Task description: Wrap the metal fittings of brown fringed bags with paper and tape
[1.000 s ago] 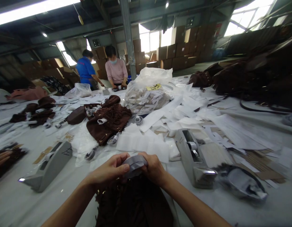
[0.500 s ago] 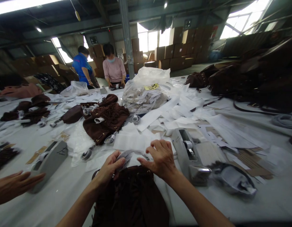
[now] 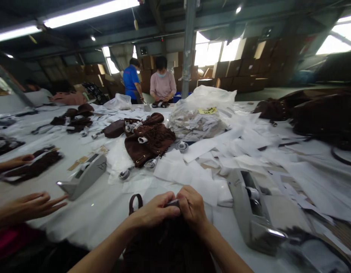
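Bottom centre of frame: my left hand (image 3: 157, 212) and right hand (image 3: 192, 208) meet at top edge of dark brown fringed bag (image 3: 166, 250), which lies on table (image 3: 90, 214) just below me. Fingers of both pinched tight on small grey wrap (image 3: 172, 203) at bag mouth. Bag looks like soft suede: floppy, light. Wrap thin, likely tears easily. Best hold, I judge: top rim or strap loop (image 3: 135, 201), not fringe. Tape dispenser (image 3: 249, 216) lower right; co-worker's hand (image 3: 30, 206) lower left.

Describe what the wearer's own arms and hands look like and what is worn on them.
Left forearm and right forearm are bare to the frame's edge, no sleeves. Left hand and right hand wear no gloves; no ring, watch or bracelet shows.
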